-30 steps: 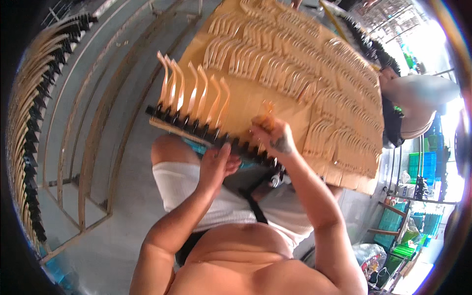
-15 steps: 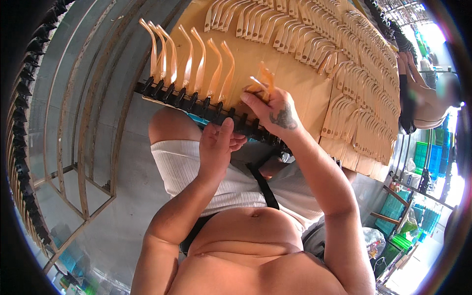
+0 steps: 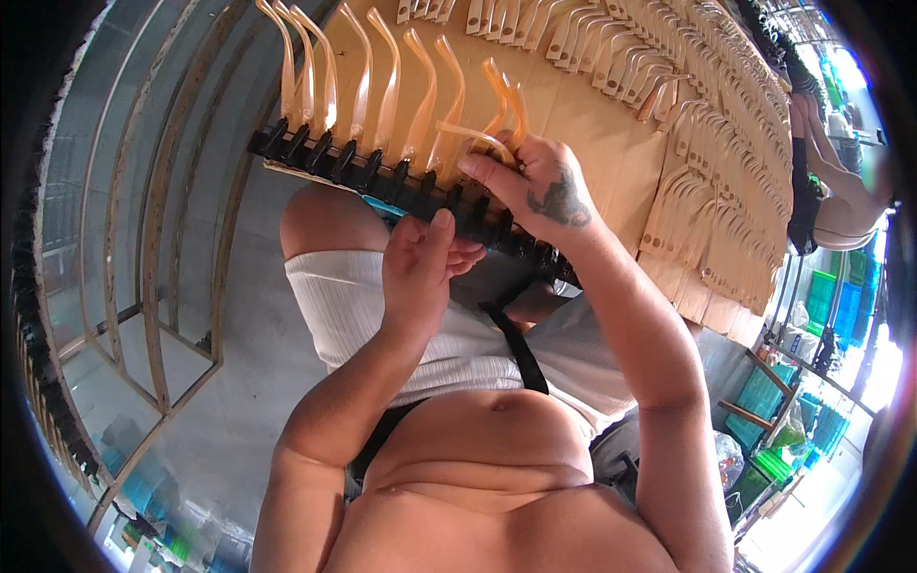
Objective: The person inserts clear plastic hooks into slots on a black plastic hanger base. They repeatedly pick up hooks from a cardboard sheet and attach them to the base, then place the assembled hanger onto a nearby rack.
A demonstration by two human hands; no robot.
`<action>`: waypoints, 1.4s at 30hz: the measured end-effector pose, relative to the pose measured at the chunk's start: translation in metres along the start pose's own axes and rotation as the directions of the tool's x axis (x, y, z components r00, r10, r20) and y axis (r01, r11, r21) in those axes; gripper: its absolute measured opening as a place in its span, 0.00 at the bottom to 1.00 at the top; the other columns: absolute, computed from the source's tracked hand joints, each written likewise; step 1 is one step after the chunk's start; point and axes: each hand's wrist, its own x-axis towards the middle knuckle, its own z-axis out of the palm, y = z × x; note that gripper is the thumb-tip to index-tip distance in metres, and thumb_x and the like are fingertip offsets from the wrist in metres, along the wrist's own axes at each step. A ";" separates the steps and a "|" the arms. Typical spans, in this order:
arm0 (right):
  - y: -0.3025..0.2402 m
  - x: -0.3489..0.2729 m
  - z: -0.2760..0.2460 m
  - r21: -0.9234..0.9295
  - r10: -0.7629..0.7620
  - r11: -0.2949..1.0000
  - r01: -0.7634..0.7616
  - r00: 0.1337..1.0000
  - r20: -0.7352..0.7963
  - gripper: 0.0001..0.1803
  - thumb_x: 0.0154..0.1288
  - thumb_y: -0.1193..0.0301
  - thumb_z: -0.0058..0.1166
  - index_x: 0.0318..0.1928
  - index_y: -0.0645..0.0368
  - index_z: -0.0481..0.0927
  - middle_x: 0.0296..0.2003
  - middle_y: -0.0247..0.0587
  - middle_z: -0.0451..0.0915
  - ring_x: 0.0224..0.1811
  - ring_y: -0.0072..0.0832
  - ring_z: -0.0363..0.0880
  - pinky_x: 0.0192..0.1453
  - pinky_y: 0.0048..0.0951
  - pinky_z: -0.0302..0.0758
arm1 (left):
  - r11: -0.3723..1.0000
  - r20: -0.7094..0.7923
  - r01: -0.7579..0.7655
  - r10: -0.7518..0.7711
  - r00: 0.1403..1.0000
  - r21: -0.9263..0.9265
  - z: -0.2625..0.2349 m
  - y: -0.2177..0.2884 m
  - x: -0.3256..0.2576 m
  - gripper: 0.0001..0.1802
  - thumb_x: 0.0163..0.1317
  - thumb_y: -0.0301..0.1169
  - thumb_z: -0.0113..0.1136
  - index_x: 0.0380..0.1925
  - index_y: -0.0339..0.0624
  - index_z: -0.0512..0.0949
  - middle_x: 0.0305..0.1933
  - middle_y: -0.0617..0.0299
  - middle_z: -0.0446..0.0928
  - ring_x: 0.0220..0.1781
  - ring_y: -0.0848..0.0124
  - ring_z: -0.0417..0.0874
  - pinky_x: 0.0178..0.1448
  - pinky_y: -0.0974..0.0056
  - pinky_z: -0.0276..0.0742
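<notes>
Right hand pinching amber temple arms over black clip rack; left hand steadying rack's near edge, fingers curled

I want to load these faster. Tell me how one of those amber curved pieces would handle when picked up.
The amber pieces look thin and translucent, so probably light. They stand upright unsupported in the black clip rack, suggesting some stiffness, perhaps slight springiness. Their glossy surface may be slippery; the right hand pinches several at once, which hints at easy gripping.
</notes>
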 end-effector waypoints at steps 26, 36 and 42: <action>0.013 -0.012 -0.021 0.053 -0.147 0.988 0.147 0.989 0.010 0.14 0.62 0.64 0.59 0.37 0.65 0.80 0.21 0.44 0.80 0.23 0.37 0.81 0.29 0.32 0.75 | 0.971 0.059 0.142 -0.156 0.986 0.195 0.013 -0.007 -0.004 0.22 0.65 0.53 0.55 0.33 0.43 0.72 0.31 0.55 0.83 0.38 0.66 0.86 0.42 0.64 0.79; 0.010 -0.003 -0.033 -0.231 -0.155 0.954 0.194 0.972 0.176 0.15 0.64 0.64 0.57 0.42 0.64 0.81 0.25 0.42 0.82 0.26 0.26 0.79 0.33 0.28 0.75 | 0.986 0.069 0.133 -0.140 0.988 0.099 0.011 -0.008 -0.004 0.20 0.66 0.50 0.55 0.28 0.44 0.73 0.30 0.55 0.83 0.35 0.66 0.86 0.38 0.66 0.79; 0.013 0.001 -0.030 -0.152 -0.171 0.968 0.198 0.969 0.177 0.19 0.60 0.59 0.60 0.30 0.65 0.78 0.21 0.50 0.78 0.25 0.45 0.79 0.31 0.37 0.74 | 0.986 0.092 0.102 -0.114 0.989 0.130 0.010 -0.010 -0.002 0.21 0.66 0.51 0.55 0.29 0.43 0.74 0.31 0.54 0.83 0.35 0.66 0.86 0.39 0.66 0.79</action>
